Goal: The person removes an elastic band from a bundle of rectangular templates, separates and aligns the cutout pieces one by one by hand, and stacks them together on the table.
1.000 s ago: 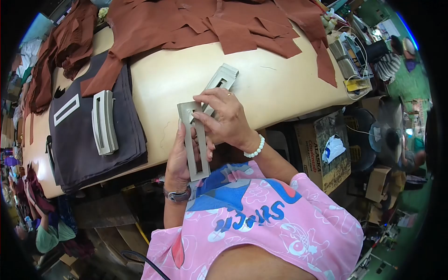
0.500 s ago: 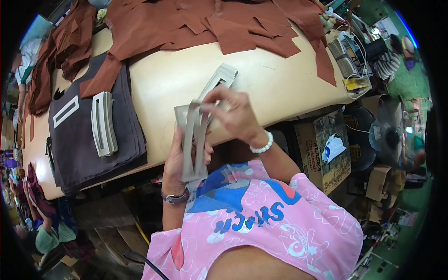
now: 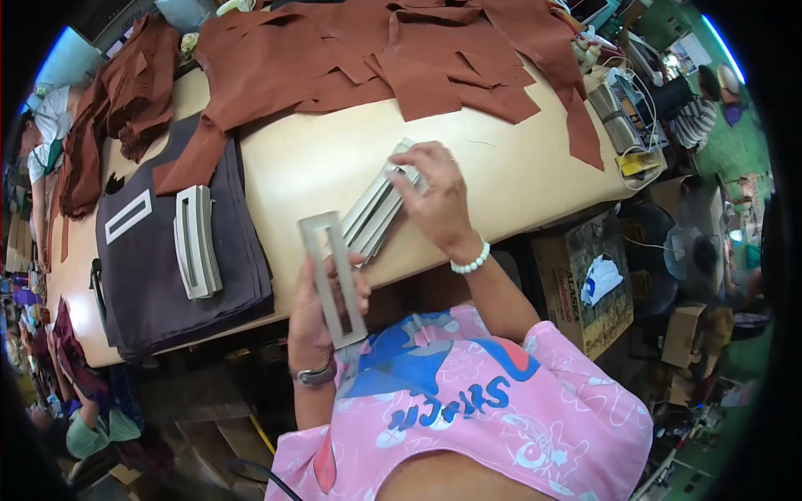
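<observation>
My left hand (image 3: 307, 313) is closed around the lower part of several pale grey slotted strips (image 3: 322, 234), held upright near the table's front edge. Each is a long flat rectangle with a narrow opening down its middle. A loose stack of the same strips (image 3: 374, 219) lies slanted on the table to the right. At the stack's upper end my right hand (image 3: 434, 196) has its thumb and fingers closed on a strip; its fingertips partly cover that end.
Dark cloth pieces (image 3: 167, 321) lie stacked at the left, bearing another pile of slotted strips (image 3: 196, 242) and a single white one (image 3: 128, 217). Brown cloth (image 3: 276, 58) covers the table's back. A carton (image 3: 597, 284) stands at the right below the table.
My right hand has moved from the strips in my left hand to the stack on the table. The held strips have tilted, and my left hand has moved slightly left.
</observation>
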